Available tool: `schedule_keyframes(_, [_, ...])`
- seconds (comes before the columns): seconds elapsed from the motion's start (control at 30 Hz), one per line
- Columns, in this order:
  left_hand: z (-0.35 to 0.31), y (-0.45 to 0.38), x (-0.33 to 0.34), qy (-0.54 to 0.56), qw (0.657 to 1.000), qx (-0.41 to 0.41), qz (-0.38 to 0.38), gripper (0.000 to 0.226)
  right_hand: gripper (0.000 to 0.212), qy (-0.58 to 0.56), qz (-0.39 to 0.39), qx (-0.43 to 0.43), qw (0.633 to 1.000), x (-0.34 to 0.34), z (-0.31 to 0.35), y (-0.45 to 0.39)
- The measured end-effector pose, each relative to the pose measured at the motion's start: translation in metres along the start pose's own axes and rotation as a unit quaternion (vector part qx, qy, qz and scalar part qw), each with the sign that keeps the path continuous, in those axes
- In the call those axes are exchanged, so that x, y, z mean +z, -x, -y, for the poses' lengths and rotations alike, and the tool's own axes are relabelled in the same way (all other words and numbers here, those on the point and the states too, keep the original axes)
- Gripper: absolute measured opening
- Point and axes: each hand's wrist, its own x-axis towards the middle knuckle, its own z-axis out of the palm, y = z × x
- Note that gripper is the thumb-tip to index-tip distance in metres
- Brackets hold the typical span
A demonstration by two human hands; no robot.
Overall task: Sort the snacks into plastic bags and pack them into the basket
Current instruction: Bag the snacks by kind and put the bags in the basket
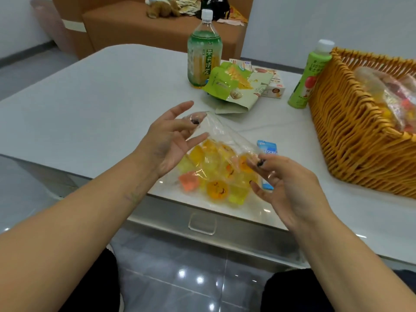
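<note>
A clear plastic bag [221, 140] filled with several yellow, orange and pink jelly cups [217, 176] rests near the front edge of the white table [90, 104]. My left hand [171, 140] pinches one top corner of the bag. My right hand [283, 183] pinches the other corner, lower and to the right. The bag's mouth is stretched between the two hands. A woven yellow basket [351, 136] stands at the right with a filled bag of snacks [391, 97] inside it.
A large green tea bottle [203, 57] stands at the back. Green snack packets [231, 86] and small boxes [274, 86] lie beside it. A green juice bottle [308, 75] touches the basket. A blue packet [266, 149] lies behind the bag. A brown sofa [135, 25] is beyond.
</note>
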Motion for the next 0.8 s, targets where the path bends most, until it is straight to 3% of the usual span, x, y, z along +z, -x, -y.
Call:
schedule_keyframes(0.1, [-0.017,-0.005,-0.005,-0.026,0.996,-0.056,-0.059,0.043,0.014,-0.044,-0.008,0.035,0.998,0.009,0.004,-0.021])
schedule_keyframes(0.2, [-0.038,-0.002,-0.016,-0.045,0.989,-0.116,-0.083,0.021,0.014,-0.056,-0.009,0.058,0.997,0.013,0.002,-0.032])
schedule_keyframes(0.37, [-0.038,0.016,-0.038,-0.173,0.970,-0.131,-0.111,0.013,0.015,-0.055,-0.020,0.071,0.996,0.014,0.002,-0.033])
schedule_keyframes(0.5, [-0.036,0.020,-0.054,-0.253,0.956,-0.119,-0.090,0.066,0.017,-0.051,-0.026,0.064,0.996,0.011,-0.001,-0.034])
schedule_keyframes(0.63, [-0.031,0.023,-0.058,-0.349,0.926,-0.119,-0.078,0.073,0.021,0.019,-0.029,0.056,0.998,0.006,-0.002,-0.038])
schedule_keyframes(0.8, [-0.021,0.018,-0.060,-0.370,0.916,-0.131,-0.086,0.074,0.019,0.149,-0.084,-0.002,0.985,0.007,-0.003,-0.038])
